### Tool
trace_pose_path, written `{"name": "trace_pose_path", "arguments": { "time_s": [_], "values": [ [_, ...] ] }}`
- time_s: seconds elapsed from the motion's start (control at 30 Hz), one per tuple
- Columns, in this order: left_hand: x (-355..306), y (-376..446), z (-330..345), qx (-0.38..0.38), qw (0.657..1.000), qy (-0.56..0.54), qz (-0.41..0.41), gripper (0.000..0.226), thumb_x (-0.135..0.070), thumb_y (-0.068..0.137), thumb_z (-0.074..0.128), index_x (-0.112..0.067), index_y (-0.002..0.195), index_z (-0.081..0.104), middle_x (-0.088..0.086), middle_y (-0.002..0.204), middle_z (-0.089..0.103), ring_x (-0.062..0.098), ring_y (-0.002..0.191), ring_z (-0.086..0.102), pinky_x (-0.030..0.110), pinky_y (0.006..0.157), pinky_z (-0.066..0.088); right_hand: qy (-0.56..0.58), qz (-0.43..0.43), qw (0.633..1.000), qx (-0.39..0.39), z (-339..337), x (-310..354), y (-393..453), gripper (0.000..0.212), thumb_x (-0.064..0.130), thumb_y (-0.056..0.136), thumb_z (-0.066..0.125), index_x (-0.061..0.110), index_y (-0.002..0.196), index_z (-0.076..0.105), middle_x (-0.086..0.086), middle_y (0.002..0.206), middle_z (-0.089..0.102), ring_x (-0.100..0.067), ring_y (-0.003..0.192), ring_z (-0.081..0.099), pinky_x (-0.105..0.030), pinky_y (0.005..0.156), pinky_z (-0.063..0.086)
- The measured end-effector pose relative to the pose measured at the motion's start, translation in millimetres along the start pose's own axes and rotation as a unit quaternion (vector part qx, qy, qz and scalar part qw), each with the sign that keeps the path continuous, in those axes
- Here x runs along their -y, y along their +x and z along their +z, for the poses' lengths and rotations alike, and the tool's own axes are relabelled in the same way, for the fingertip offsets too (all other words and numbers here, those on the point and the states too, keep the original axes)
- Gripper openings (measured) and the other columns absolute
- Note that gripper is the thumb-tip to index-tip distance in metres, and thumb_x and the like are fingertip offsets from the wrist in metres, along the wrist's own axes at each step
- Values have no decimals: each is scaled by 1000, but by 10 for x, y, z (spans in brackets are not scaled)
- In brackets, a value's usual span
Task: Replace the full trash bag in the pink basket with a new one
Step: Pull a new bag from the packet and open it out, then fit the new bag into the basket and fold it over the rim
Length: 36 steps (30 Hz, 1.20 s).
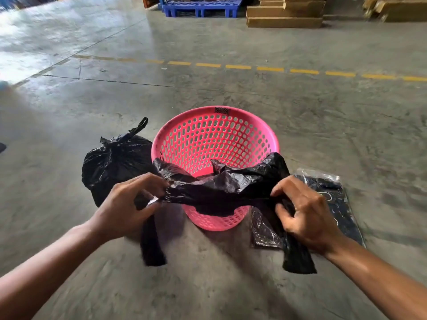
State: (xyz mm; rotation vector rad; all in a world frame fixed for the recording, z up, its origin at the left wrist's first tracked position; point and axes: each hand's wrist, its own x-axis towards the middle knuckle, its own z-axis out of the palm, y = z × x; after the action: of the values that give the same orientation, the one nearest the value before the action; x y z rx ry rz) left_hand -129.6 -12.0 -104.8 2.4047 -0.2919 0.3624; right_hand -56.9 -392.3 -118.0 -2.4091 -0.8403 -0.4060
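A pink perforated basket [215,135] stands on the concrete floor in front of me, with no liner inside. A tied, full black trash bag [111,162] sits on the floor touching the basket's left side. Both hands stretch a new black trash bag [221,188] over the near rim. My left hand [129,204] grips its left end and my right hand [305,213] grips its right end. The bag's two handle strips hang down below my hands.
A flat clear packet of black bags [332,204] lies on the floor just right of the basket. A dashed yellow line [270,69] crosses the floor beyond. Farther back are a blue pallet [201,6] and stacked cardboard boxes [284,15].
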Motion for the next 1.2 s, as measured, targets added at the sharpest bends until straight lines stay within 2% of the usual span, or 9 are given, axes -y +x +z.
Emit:
{"name": "trace_pose_path", "arguments": {
  "time_s": [0.13, 0.23, 0.37, 0.53, 0.7, 0.8, 0.97, 1.07, 1.2],
  "values": [
    [60, -4, -251, 31, 994, -92, -56, 19, -34, 81, 77, -15, 81, 75, -2, 89, 79, 13, 81, 75, 28, 77, 60, 16, -60, 998, 22, -222, -161, -5, 25, -7, 72, 65, 15, 82, 57, -1, 114, 62, -20, 84, 65, -36, 70, 53],
    [67, -13, -362, 55, 996, -63, -12, 11, -18, 85, 70, -17, 74, 74, -1, 94, 77, 17, 87, 75, 34, 74, 58, -68, -116, 988, 69, -321, -267, 21, 19, 9, 76, 57, 15, 85, 71, -6, 121, 68, -22, 93, 71, -34, 75, 55],
    [41, -9, -415, 46, 998, 29, 22, 23, -18, 81, 60, -29, 76, 80, -10, 97, 73, 14, 87, 72, 31, 71, 54, -156, -89, 983, 46, -282, -346, 65, 22, 18, 74, 53, 14, 84, 73, -4, 104, 74, -30, 88, 73, -36, 75, 55],
    [4, -52, -325, -14, 996, 89, 1, 22, -26, 78, 61, -36, 79, 80, -10, 90, 72, 3, 81, 67, 6, 68, 43, -155, -50, 987, -19, -245, -279, 85, 24, 22, 82, 54, 12, 91, 73, -6, 94, 71, -33, 88, 68, -43, 76, 53],
    [40, -139, -139, -117, 976, 185, 14, 23, -35, 71, 88, -15, 74, 76, 0, 86, 63, 21, 78, 60, 30, 83, 49, -192, -30, 981, -15, -235, -289, 89, 25, 15, 72, 65, 12, 97, 68, -7, 92, 66, -36, 90, 60, -47, 76, 51],
    [113, -156, -64, -112, 965, 235, 19, 17, -27, 77, 80, -15, 89, 79, 1, 92, 57, 28, 86, 56, 45, 83, 49, -188, -12, 982, -22, -223, -264, 88, 29, 17, 71, 67, 12, 100, 67, -8, 95, 64, -34, 91, 60, -43, 78, 49],
    [296, -172, -28, -74, 958, 255, -110, 70, -14, 73, 79, -22, 140, 60, 6, 120, 50, 32, 104, 62, 49, 86, 56, -192, 69, 978, 38, -167, -409, 72, 66, 24, 66, 83, 14, 125, 56, -9, 117, 56, -36, 97, 63, -43, 73, 56],
    [398, -125, -19, -66, 958, 204, -190, 87, -27, 69, 83, -30, 149, 49, 0, 128, 45, 29, 103, 68, 45, 81, 60, -178, 102, 976, 69, -114, -527, 66, 81, 33, 64, 86, 20, 134, 47, -5, 124, 51, -37, 97, 66, -46, 67, 59],
    [314, -71, 18, -48, 970, 162, -173, 102, -27, 66, 82, -34, 154, 31, -5, 128, 43, 21, 93, 66, 48, 79, 61, -161, 106, 980, 55, -93, -534, 78, 86, 45, 66, 87, 20, 136, 43, -4, 127, 52, -39, 82, 68, -42, 60, 56]
  ]
}}
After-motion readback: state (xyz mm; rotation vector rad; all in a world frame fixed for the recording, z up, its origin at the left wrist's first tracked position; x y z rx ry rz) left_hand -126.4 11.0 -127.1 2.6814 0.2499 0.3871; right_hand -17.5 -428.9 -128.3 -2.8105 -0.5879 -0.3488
